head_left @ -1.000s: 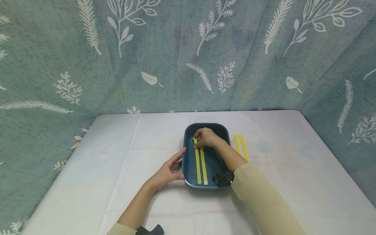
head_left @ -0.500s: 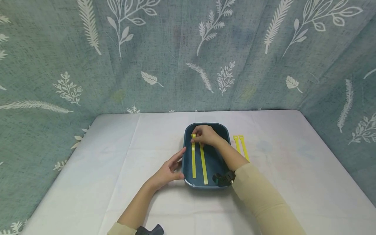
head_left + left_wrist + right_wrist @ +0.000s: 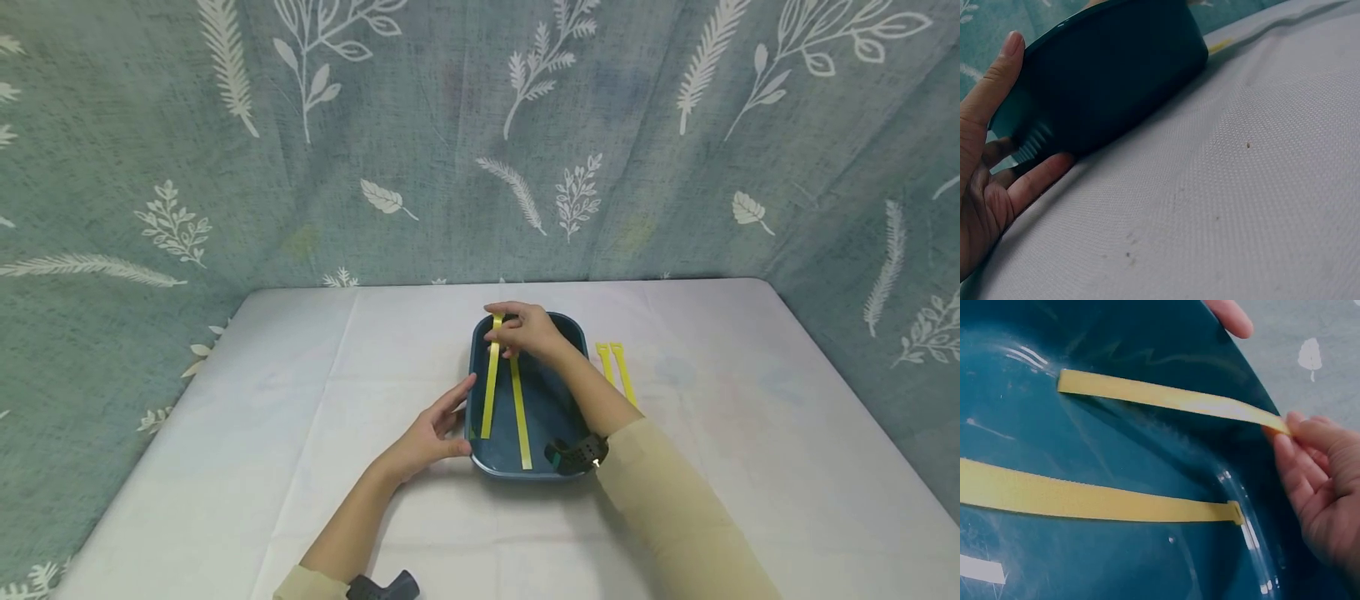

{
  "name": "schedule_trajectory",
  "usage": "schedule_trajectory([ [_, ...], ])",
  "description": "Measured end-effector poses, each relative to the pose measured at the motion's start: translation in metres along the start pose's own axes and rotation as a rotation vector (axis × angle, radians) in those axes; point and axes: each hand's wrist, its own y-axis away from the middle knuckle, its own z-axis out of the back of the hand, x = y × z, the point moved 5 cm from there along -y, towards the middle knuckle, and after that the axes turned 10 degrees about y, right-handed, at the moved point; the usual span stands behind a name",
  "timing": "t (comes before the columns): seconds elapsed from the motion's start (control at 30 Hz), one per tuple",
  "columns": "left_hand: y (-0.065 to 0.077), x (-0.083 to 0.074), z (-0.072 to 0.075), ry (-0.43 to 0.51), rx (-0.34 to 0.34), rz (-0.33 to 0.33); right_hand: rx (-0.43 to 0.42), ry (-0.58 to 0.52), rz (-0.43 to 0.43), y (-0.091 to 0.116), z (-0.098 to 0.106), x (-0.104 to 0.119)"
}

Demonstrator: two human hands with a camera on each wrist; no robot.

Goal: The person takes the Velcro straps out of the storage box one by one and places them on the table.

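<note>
Both hands are at the blue tray (image 3: 551,417) in the head view: the left hand (image 3: 429,437), fingers spread and extended, touches the outside of its left wall; the right hand (image 3: 529,331) pinches the top end of one yellow strip (image 3: 491,383), which slants down within the tray; a second yellow strip (image 3: 521,417) lies in the tray to the right of it; two more yellow strips (image 3: 622,375) lie on the white cloth (image 3: 360,400), just right of the tray; behind hangs a leaf-patterned curtain (image 3: 450,100).

From the left wrist, the thumb lies against the tray's wall near the rim, other fingers lower down.

From the right wrist, thumb and fingertips grip the strip's end by the rim; whether its far end touches the floor, I cannot tell.
</note>
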Motion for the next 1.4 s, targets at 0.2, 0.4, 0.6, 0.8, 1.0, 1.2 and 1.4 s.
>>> schedule_trajectory([
  [0.2,0.000,-0.002,-0.001,0.004,0.000,-0.011,0.008,-0.096,0.053,0.000,0.003,0.002],
  [0.4,0.000,-0.003,-0.002,0.000,0.000,-0.016,0.036,-0.174,0.068,0.002,0.005,0.008],
  [0.6,0.002,-0.005,-0.001,-0.015,-0.010,-0.013,0.091,-0.200,0.118,0.002,0.005,0.008],
  [0.8,0.003,-0.003,0.000,-0.013,-0.017,0.005,0.126,-0.191,0.110,0.005,0.009,0.007],
  [1.0,0.002,0.000,0.001,-0.002,-0.008,0.003,0.128,-0.188,0.092,0.008,0.021,0.009],
  [1.2,0.002,-0.001,0.001,0.006,-0.015,-0.007,0.104,-0.196,0.072,0.012,0.038,0.010],
  [1.4,0.002,-0.003,-0.001,0.007,-0.006,-0.033,0.097,-0.190,0.059,0.019,0.056,0.013],
])
